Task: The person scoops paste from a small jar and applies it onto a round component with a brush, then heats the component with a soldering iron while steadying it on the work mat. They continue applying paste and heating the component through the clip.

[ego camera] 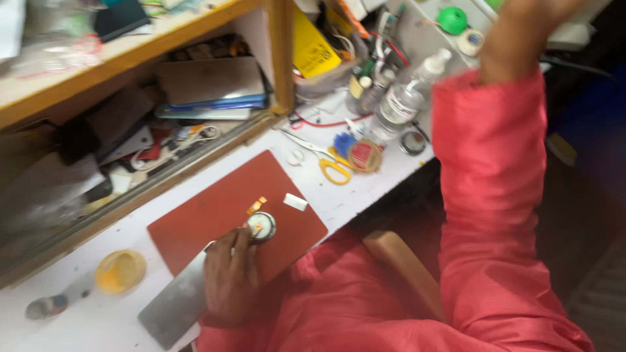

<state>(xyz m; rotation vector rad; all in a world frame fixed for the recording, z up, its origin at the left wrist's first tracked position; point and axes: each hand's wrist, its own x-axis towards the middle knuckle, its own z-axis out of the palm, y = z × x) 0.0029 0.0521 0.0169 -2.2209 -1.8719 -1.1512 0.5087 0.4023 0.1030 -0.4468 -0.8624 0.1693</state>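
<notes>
My left hand rests on a red mat and its fingertips pinch a small round metal part with an orange bit on it. A small orange strip and a small white block lie on the mat just beyond the part. A grey metal plate lies under my left wrist. My right arm, in a red sleeve, reaches up and away to the top right; its hand is out of the picture.
Yellow-handled scissors, a roll of tape and clear bottles stand behind the mat. A yellow cup sits at the left. A cluttered wooden shelf rises behind. A wooden chair arm is below the table edge.
</notes>
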